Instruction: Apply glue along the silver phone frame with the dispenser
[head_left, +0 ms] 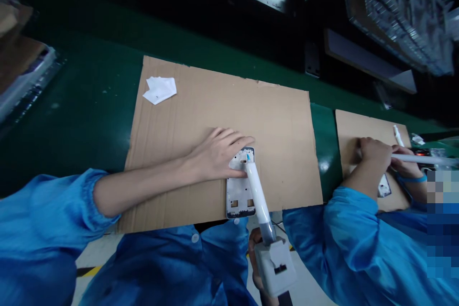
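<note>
A phone middle frame (236, 196), pale metal with a dark rim and small cutouts, lies flat at the front edge of the cardboard sheet (276, 129). My left hand (218, 155) comes from the left and holds its upper end, thumb across the frame and fingers around the top. In my right hand (254, 253) is a dispensing gun (263, 210) with a long white tube and a blockish pale body. Its thin blue tip points at the frame's upper part; contact cannot be made out. The gun's body hides most of my right fingers.
A crumpled white wipe (160, 90) lies at the sheet's far left corner. On the right a co-worker's hands (376, 153) hold a white tube over another phone frame (384, 185). Wrapped stacks stand at the left (25, 67) and far right (398, 14) of the green table (89, 76).
</note>
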`<action>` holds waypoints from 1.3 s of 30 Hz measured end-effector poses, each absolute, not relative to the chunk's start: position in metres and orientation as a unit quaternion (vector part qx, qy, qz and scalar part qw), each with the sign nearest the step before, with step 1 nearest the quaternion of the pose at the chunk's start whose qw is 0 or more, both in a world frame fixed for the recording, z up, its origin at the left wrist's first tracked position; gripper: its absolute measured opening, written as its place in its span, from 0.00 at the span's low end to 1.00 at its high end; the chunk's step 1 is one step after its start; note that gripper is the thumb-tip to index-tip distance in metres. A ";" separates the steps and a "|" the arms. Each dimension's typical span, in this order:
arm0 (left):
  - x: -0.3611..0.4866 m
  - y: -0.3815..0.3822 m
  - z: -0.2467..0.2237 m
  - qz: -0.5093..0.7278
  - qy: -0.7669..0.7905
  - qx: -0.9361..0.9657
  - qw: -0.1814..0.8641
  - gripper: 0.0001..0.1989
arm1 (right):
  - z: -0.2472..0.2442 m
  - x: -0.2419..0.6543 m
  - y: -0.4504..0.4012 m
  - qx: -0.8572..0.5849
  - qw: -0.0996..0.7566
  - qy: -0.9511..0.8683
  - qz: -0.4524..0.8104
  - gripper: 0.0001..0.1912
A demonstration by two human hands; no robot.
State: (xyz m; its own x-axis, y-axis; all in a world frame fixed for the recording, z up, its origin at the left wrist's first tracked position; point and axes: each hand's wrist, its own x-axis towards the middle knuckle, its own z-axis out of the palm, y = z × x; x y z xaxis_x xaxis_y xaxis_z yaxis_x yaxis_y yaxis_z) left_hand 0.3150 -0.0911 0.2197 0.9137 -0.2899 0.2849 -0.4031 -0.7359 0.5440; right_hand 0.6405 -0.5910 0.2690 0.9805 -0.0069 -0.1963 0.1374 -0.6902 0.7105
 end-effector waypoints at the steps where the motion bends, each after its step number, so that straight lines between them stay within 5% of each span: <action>1: 0.315 -0.091 0.220 0.088 -0.185 0.928 0.311 0.41 | 0.270 0.640 -0.589 0.914 0.394 0.034 -0.092 0.28; 39: 0.314 -0.091 0.221 0.069 -0.188 0.932 0.303 0.42 | 0.276 0.638 -0.574 0.913 0.393 -0.007 -0.111 0.32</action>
State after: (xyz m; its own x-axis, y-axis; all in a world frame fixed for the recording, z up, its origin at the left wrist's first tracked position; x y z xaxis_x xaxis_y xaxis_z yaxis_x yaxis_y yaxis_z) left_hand 0.3140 -0.0909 0.2212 0.9198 -0.3083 0.2426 -0.3921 -0.7454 0.5391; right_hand 0.6376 -0.5745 0.2760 0.9753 -0.0993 -0.1974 0.0752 -0.6907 0.7192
